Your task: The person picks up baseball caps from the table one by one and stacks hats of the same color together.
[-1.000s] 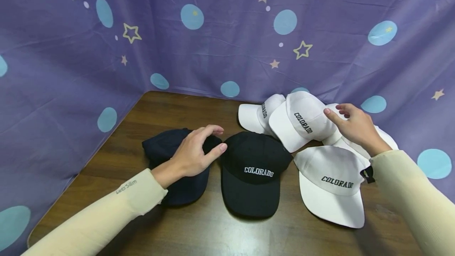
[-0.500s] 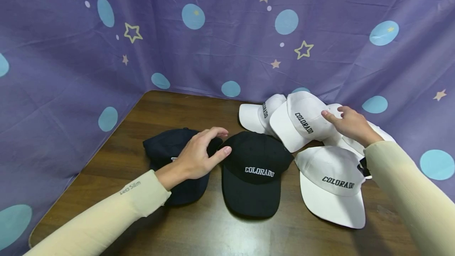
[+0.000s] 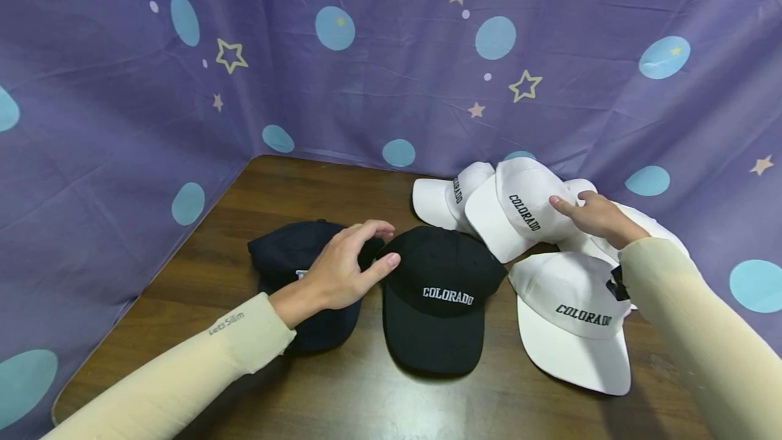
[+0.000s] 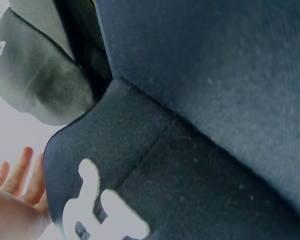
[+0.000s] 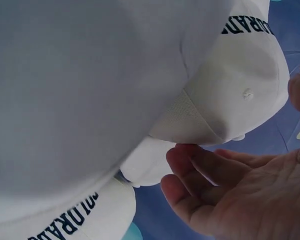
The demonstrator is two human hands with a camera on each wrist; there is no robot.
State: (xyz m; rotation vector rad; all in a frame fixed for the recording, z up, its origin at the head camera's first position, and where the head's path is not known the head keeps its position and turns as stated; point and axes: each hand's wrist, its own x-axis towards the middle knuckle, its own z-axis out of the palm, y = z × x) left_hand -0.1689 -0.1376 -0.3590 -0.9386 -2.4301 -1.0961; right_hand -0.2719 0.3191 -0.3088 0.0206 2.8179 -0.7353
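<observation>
My left hand [image 3: 345, 270] is held over a navy cap [image 3: 287, 243], its fingertips near the crown of a black cap [image 3: 434, 331] lettered COLORADO. In the left wrist view that hand [image 4: 20, 205] shows at the lower left, behind the navy cap [image 4: 140, 145] with white embroidery. My right hand [image 3: 599, 216] is among the white caps at the back right, thumb and fingers spread beside the crown of a white COLORADO cap [image 3: 525, 189]. In the right wrist view, loosely bent fingertips of the right hand [image 5: 240, 195] lie right at that crown's edge [image 5: 235, 95].
Several white caps overlap by the curtain, one [image 3: 430, 202] at their left end. Another white cap [image 3: 574, 352] sits nearer, its bill forward, partly under my right sleeve [image 3: 696, 324]. All rest on a brown wooden table [image 3: 342, 406]. A purple starry curtain [image 3: 391, 73] hangs around it.
My right hand has moved a little left and down toward the white cap. My left hand has shifted slightly right, closer to the black cap. The caps have stayed in place.
</observation>
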